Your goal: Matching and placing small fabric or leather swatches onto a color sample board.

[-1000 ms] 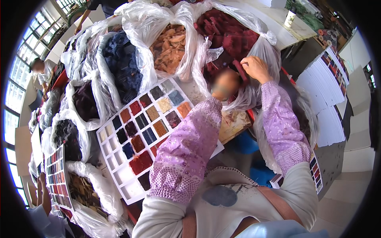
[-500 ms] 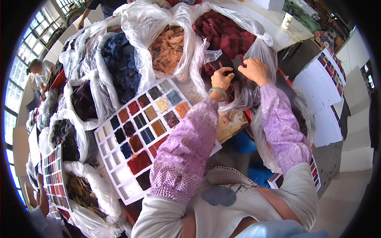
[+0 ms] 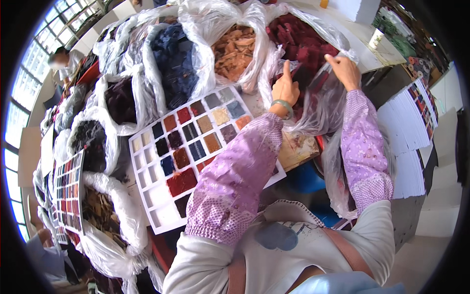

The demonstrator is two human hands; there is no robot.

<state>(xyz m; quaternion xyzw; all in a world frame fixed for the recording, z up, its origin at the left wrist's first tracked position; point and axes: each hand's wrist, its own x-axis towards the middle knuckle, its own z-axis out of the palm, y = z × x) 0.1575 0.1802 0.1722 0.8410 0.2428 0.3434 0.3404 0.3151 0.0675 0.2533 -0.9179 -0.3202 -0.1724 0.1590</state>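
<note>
My left hand (image 3: 285, 91), a bangle on its wrist, is beside the plastic bag of dark red scraps (image 3: 301, 41). Its index finger points up while the other fingers curl in. My right hand (image 3: 345, 72) is at the bag's right side, thumb stretched toward the left and fingers bent under. Whether either hand holds a scrap or the bag's film is hidden. Below my left hand and partly under my left sleeve lies a white grid board (image 3: 161, 213) with coloured fluffy swatches in its cells; several cells on its left show only white.
Bags of orange-brown scraps (image 3: 235, 51), blue scraps (image 3: 174, 61) and brown scraps (image 3: 98, 210) crowd the left and middle. A second swatch board (image 3: 68, 196) leans at far left. White sheets (image 3: 404, 127) are stacked at right. A cup (image 3: 376, 38) stands on the back table. Another person (image 3: 68, 63) is at left.
My hands have moved apart; the right one went up and to the right. My left index finger has straightened. The view has shifted, so the bags and board appear farther right.
</note>
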